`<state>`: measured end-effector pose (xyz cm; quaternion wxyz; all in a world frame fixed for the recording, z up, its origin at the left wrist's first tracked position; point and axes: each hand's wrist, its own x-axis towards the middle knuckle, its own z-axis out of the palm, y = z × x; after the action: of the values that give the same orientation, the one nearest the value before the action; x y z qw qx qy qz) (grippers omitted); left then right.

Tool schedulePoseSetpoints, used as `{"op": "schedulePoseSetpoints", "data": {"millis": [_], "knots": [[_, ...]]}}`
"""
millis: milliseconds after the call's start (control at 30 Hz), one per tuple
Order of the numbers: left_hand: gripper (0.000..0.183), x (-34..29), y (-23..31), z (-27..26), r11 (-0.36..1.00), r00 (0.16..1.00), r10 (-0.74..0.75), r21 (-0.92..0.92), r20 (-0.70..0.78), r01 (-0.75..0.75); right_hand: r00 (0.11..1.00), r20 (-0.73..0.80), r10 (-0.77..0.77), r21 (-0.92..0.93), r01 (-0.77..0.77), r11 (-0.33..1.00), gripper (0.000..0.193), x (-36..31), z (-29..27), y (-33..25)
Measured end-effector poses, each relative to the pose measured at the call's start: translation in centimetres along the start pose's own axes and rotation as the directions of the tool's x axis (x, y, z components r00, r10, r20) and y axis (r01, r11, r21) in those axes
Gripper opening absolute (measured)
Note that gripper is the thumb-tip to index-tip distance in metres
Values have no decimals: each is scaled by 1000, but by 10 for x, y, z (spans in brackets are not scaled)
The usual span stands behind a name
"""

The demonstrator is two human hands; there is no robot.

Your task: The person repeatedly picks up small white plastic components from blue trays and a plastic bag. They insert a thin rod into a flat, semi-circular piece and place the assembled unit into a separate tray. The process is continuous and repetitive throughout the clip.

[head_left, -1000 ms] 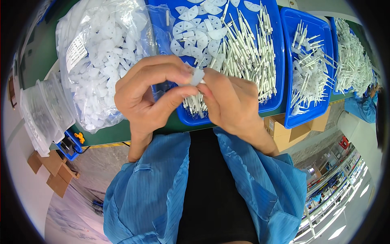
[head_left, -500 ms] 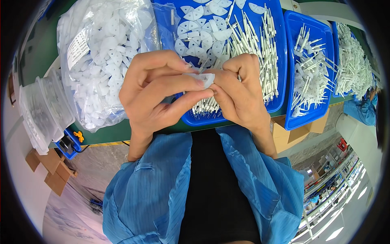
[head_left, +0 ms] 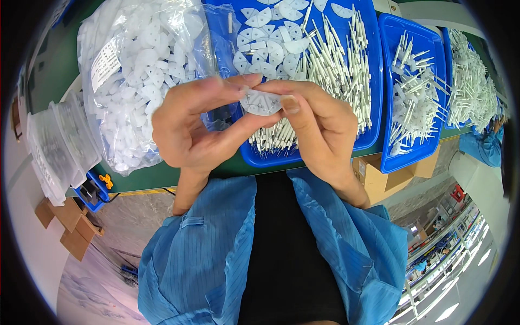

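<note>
Between both hands is a small white translucent plastic piece (head_left: 261, 103), roughly half-round, its flat face with ribs and holes turned toward me. My left hand (head_left: 197, 122) pinches its left end between thumb and fingers. At the other end, my right hand (head_left: 322, 122) grips it, thumb on the face and index finger along the top edge. Behind the hands lies a blue tray (head_left: 375, 108), holding loose white fan-shaped pieces (head_left: 260, 52) at its left and many thin white rods with metal ends (head_left: 338, 59) at its right.
A clear plastic bag (head_left: 143, 70) full of white pieces lies left of the tray. A second blue tray (head_left: 385, 97) holds pieces joined to rods; another heap (head_left: 468, 81) lies beyond it. Clear plastic containers (head_left: 57, 146) stand far left. A cardboard box (head_left: 374, 181) sits below the table edge.
The white piece has been turned so its ribbed face shows. My right hand has uncurled somewhat and its thumb now lies on the piece; my left fingers have shifted to its end.
</note>
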<state>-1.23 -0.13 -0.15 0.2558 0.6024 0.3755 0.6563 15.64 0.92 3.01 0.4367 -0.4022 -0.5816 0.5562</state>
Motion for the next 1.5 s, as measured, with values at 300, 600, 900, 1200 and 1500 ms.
{"op": "schedulePoseSetpoints", "data": {"millis": [300,600,900,1200,1500], "knots": [[101,-2,2,5,994,993,-107,22,-56,109,982,-187,-2,-29,-4,1000,28,-13,-33,-6],[76,-3,-6,1,995,993,-86,56,80,81,636,-629,-446,-762,-393,514,28,-33,-174,-38],[40,10,2,26,804,882,-238,592,408,-57,997,-15,-76,-783,36,621,46,-10,-99,6],[33,8,3,46,676,855,-334,733,396,-76,962,-37,-270,-783,140,607,12,10,-85,49],[29,14,-2,49,659,866,-339,750,368,-61,947,-46,-318,-748,178,639,7,9,-81,50]]}}
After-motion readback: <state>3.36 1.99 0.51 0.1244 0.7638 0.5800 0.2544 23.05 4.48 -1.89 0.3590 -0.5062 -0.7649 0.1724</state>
